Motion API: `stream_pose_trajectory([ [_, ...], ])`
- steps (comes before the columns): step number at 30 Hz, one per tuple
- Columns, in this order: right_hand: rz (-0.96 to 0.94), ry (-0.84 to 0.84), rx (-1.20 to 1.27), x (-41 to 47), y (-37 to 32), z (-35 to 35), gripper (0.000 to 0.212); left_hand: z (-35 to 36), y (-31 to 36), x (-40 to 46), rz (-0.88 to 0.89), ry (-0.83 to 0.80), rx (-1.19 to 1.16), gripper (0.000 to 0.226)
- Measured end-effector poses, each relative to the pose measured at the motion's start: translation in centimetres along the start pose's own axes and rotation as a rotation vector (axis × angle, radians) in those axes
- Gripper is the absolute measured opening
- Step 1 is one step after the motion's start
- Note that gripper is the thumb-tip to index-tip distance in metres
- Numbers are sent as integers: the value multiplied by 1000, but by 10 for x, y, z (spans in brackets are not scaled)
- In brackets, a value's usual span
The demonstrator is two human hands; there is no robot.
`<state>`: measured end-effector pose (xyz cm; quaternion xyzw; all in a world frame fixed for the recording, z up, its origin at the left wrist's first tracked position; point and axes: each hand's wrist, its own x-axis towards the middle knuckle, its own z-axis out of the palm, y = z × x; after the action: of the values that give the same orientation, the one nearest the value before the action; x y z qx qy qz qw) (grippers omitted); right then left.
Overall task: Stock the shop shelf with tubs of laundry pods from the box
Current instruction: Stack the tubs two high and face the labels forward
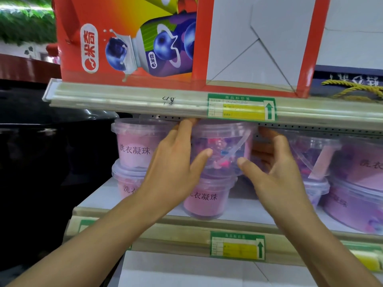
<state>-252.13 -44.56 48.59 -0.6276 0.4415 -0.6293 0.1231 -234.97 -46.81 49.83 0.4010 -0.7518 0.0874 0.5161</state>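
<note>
Both forearms enter from the bottom edge, cut off below the elbow. The left hand [176, 162] and the right hand [275, 170] clamp a clear tub [222, 146] of laundry pods from either side, thumbs curled onto its front wall; the fingers of each hand pass behind the tub and are mostly hidden. The tub sits on top of a second tub with a pink label [207, 198], which stands on the shelf [248, 212]. A price tag [237, 246] is fixed to the shelf's front rail. To the left, two more tubs are stacked [134, 150]; the lower one is partly covered by the left wrist. To the right, further tubs [356, 183] are blurred and cut off by the frame edge. The held tub's lid is partly hidden by the upper shelf rail [145, 100]. Above it stands a red carton [128, 38], its top cropped.
</note>
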Motion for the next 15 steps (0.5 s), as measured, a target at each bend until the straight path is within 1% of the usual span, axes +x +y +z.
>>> stream_pose_trajectory([
  [2,-52,18,-73,-16,-4,1,54,2,-2,1,-45,-23,-76,42],
  [4,-69,-1,-38,-28,-4,4,54,2,-5,0,-77,-21,-43,42],
  [6,-31,47,25,-29,1,4,52,-1,-4,-6,-92,22,-17,43],
  [8,70,81,84,-19,8,1,55,-5,1,-18,-44,99,9,38],
  [9,141,33,127,-12,10,-1,57,-7,5,-25,-6,106,22,36],
  [10,203,-52,172,-5,12,-1,60,-7,7,-32,31,78,32,38],
  [12,248,-213,229,2,13,1,61,-3,8,-42,82,-16,51,49],
  [13,236,-244,237,2,13,2,59,-1,5,-43,84,-53,53,54],
  [15,182,-238,224,-2,14,4,56,-1,-4,-40,27,-88,17,59],
])
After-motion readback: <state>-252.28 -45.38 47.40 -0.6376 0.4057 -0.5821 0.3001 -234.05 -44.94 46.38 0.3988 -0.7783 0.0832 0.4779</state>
